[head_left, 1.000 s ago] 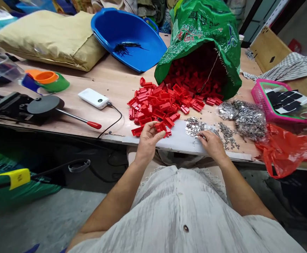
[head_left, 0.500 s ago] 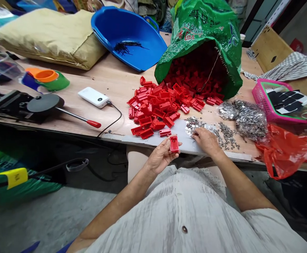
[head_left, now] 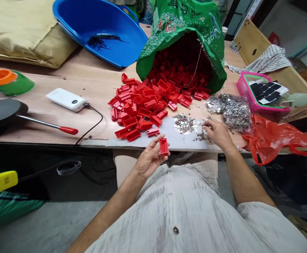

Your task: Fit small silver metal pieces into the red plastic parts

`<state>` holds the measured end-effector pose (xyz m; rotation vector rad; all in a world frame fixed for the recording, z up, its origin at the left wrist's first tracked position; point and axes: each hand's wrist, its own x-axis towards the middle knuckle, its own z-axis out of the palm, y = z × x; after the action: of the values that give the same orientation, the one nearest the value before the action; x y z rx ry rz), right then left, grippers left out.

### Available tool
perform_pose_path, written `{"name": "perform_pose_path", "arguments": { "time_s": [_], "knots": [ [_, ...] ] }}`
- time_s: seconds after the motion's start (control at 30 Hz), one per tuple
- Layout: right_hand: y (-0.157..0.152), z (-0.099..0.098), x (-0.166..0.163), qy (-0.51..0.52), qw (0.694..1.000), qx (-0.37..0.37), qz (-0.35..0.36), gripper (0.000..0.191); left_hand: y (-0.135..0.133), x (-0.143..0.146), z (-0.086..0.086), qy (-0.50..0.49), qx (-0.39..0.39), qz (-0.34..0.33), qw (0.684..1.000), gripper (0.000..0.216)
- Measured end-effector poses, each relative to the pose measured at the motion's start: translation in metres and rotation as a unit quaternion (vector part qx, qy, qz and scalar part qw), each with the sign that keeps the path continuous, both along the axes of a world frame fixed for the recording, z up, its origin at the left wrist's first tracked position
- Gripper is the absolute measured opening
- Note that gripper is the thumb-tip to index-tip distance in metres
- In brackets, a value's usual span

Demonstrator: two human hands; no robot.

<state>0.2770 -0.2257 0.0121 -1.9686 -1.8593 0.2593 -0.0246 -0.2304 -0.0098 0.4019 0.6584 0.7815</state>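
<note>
My left hand (head_left: 150, 159) holds one small red plastic part (head_left: 163, 146) up in front of the table edge. Behind it a pile of the same red parts (head_left: 142, 105) spills from a green woven sack (head_left: 182, 31) lying on its side. My right hand (head_left: 218, 133) rests on the table with its fingertips pinched among scattered small silver metal pieces (head_left: 184, 123); whether it grips one is unclear. A clear bag of more silver pieces (head_left: 232, 110) lies just beyond that hand.
A blue basin (head_left: 97, 28) stands at the back. A white power bank (head_left: 66, 99) with a cable lies at left, near a black tool with a red-tipped lever (head_left: 50, 125). A pink basket (head_left: 258, 95) and a red plastic bag (head_left: 277, 140) sit at right.
My left hand picked a red part from the pile and drew it back toward me, off the table edge. My right hand shifted slightly right among the silver pieces. The view swung to the right.
</note>
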Motion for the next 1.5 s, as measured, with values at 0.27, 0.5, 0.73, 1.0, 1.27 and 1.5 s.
{"name": "perform_pose_path", "arguments": {
  "time_s": [0.27,0.5,0.73,1.0,1.27,1.5],
  "knots": [
    [-0.029,-0.022,-0.017,-0.051,0.994,-0.068,0.068,0.016,-0.002,0.014,0.004,-0.003,-0.012,-0.033,0.999,0.044],
    [-0.022,-0.023,-0.020,-0.114,0.984,-0.049,0.125,0.014,-0.003,0.016,0.008,-0.014,-0.014,-0.039,0.999,0.042],
    [-0.016,-0.021,-0.020,-0.064,0.981,-0.029,0.182,0.008,-0.005,0.017,0.007,-0.031,-0.026,-0.051,0.998,0.038],
    [-0.027,0.002,-0.046,0.195,0.970,0.006,0.145,0.013,-0.006,0.021,0.004,-0.015,-0.042,-0.050,0.998,0.032],
    [-0.032,0.003,-0.084,0.316,0.938,0.047,0.136,0.008,-0.013,0.035,0.006,-0.009,-0.007,-0.047,0.999,0.036],
    [-0.034,0.002,-0.090,0.248,0.943,0.085,0.205,0.018,-0.014,0.037,0.010,0.013,0.003,-0.017,1.000,0.035]
  ]
}}
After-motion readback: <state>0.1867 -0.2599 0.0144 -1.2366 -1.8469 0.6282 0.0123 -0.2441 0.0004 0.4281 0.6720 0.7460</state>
